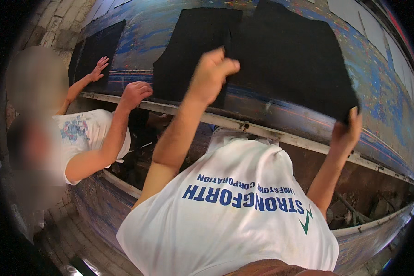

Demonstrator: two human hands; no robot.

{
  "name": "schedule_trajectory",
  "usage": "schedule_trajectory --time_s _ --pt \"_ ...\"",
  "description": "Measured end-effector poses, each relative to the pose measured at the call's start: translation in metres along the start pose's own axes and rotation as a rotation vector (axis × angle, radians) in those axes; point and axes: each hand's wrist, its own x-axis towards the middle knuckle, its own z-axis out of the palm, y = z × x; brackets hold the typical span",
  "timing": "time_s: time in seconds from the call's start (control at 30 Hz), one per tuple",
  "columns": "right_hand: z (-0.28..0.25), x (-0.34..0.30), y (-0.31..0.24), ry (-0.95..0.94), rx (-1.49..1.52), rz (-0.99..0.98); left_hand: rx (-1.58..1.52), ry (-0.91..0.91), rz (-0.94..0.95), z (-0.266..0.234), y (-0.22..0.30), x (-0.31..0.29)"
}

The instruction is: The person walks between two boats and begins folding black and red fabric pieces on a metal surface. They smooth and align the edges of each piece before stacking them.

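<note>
Could pass over the painted bench [384, 92] right of the wide black panel [303, 55]. Blocked on the left by the co-worker's nearer hand [136, 95]

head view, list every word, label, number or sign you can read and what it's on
Wearer's white shirt: two lines of blue capitals, upside down, with a green zigzag; wording not copied here.
Co-worker's white shirt: coloured print, no readable words.
Black fabric: no text visible.

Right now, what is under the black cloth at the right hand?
The stained table shows around the cloth and seems to continue beneath. What the cloth covers cannot be seen, so anything else there is unknown.
</note>
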Motion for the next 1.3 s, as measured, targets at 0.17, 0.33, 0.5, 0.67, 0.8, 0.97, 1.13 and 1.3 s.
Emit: schedule_trajectory --time_s 0.17,0.33,0.5,0.67,0.8,0.97,1.13,1.3 --pt "-0.061 -0.065 0.104 0.041 -0.272 0.485 -0.33 0.02 -0.423 0.036 -0.124 -0.05" --pt "-0.072 -0.05 0.113 -0.171 -0.335 0.489 -0.355 0.111 -0.401 0.043 -0.158 -0.059" --pt "-0.04 -0.037 0.096 -0.175 -0.382 0.485 -0.038 0.099 -0.314 0.04 -0.136 -0.063" --pt "-0.017 -0.033 0.068 -0.194 -0.39 0.464 -0.171 0.052 -0.184 0.029 -0.117 -0.062" --pt "-0.012 -0.021 0.045 -0.15 -0.337 0.397 -0.284 0.067 -0.127 0.027 -0.091 -0.054" --pt "-0.01 -0.003 0.017 -0.05 -0.161 0.308 -0.404 0.073 -0.033 0.02 -0.047 -0.048" --pt "-0.01 0.005 0.006 -0.16 -0.144 0.312 -0.336 0.064 -0.015 0.016 -0.024 -0.047" --pt "-0.03 -0.024 0.025 -0.134 -0.392 0.328 -0.239 0.112 -0.109 0.018 -0.058 -0.068"
